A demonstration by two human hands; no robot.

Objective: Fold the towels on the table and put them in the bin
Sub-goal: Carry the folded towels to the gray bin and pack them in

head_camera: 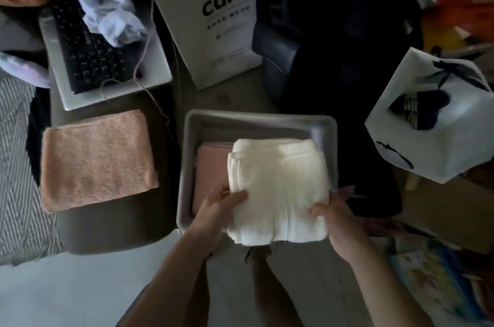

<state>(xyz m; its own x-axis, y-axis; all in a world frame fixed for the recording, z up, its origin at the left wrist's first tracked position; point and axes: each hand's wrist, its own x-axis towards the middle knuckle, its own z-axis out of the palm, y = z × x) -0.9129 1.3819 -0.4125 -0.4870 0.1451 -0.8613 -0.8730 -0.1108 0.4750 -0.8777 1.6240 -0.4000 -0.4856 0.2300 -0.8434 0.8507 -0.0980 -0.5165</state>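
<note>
Hands grip a folded white towel (278, 190) over a grey bin (256, 119): the left hand (216, 211) pinches its near-left edge, the right hand (339, 222) clasps its near-right corner. A folded pink towel (211, 166) lies inside the bin, partly covered by the white one. To the left, a second folded pink towel (97, 159) rests on the dark surface (112, 225), near a laptop (104, 56). A white paper bag (211, 16) stands beyond the bin.
</note>
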